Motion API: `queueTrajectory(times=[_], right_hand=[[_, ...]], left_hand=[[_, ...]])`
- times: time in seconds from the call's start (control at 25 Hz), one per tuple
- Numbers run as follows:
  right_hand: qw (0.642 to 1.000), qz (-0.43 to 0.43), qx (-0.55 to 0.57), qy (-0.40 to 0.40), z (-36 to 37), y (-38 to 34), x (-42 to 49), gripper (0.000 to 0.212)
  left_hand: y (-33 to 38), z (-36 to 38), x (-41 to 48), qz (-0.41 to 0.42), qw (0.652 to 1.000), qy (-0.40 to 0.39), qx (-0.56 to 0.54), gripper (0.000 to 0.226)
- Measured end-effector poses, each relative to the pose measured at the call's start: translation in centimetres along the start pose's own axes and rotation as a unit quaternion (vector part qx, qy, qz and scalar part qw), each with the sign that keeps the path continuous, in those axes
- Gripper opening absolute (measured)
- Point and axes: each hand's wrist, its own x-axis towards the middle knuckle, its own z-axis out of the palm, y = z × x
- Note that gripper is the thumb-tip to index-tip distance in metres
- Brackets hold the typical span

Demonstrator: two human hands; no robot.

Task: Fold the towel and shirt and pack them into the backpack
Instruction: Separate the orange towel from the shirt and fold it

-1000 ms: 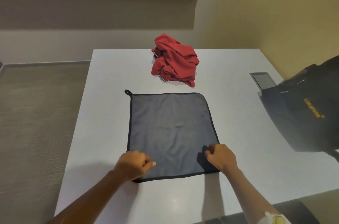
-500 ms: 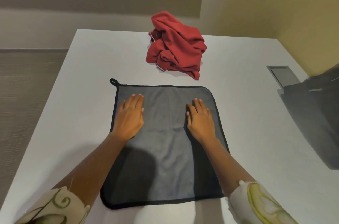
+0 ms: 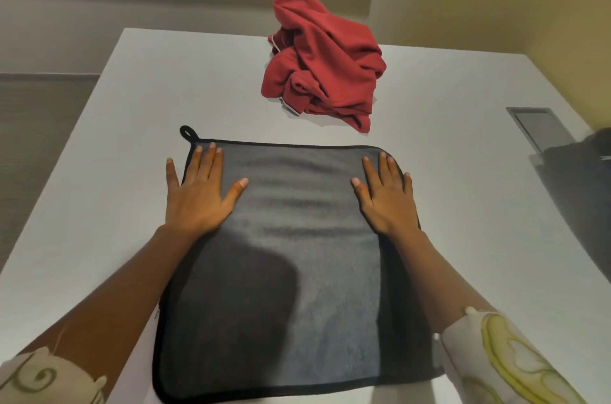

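A grey towel (image 3: 291, 254) with black trim and a hanging loop at its far left corner lies spread flat on the white table (image 3: 132, 112). My left hand (image 3: 198, 195) presses flat on the towel's far left corner, fingers straight and spread. My right hand (image 3: 385, 197) presses flat on the far right corner in the same way. Beyond the towel a red shirt (image 3: 324, 63) sits crumpled in a heap. The black backpack (image 3: 582, 192) shows only partly at the right edge of the head view.
A grey recessed panel (image 3: 542, 129) is set into the table at the right, just behind the backpack. Bare white tabletop surrounds the towel on the left and right. The floor drops away past the table's left edge.
Both hands went from gripping the towel's near corners to lying flat on it, then slid outward and away to the far corners. The camera moved closer over the towel.
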Motion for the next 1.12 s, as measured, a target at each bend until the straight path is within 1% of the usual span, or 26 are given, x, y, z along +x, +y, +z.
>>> queueTrajectory(times=[0.12,0.2,0.28,0.4,0.56,0.68,0.88,1.0,1.12], right_hand=[[1.0,-0.012,0.021,0.017,-0.7,-1.4,0.1,0.066],[0.999,-0.029,0.017,0.016,-0.6,-2.4,0.6,0.066],[1.0,-0.015,0.017,0.0,-0.2,-2.9,1.3,0.068],[1.0,0.012,0.011,0.005,0.7,-2.6,2.0,0.068],[0.999,0.011,0.026,0.018,0.2,-2.7,1.6,0.068],[0.998,-0.006,0.024,0.054,0.0,-4.3,-1.0,0.066],[0.997,-0.039,0.008,0.061,2.0,-7.0,-7.5,0.067],[0.998,-0.043,-0.005,0.039,2.5,-7.1,-9.1,0.066],[0.997,-0.067,0.011,0.037,1.9,-6.6,-9.8,0.065]], left_hand=[[0.9,-0.7,0.2,0.009,1.0,0.018,-0.008,0.092],[2.3,-0.9,0.5,0.054,0.998,0.015,-0.024,0.093],[3.5,-0.8,0.9,0.085,0.996,-0.007,-0.033,0.096],[3.7,0.1,1.6,0.09,0.996,-0.004,-0.031,0.093],[3.6,-0.1,1.7,0.095,0.995,-0.013,-0.033,0.093],[4.6,-0.5,0.5,0.102,0.994,-0.002,-0.031,0.093],[8.0,0.8,-5.2,0.19,0.978,0.058,-0.065,0.081],[8.6,1.3,-7.2,0.197,0.978,0.035,-0.054,0.078],[8.4,0.8,-7.2,0.193,0.98,0.009,-0.037,0.082]])
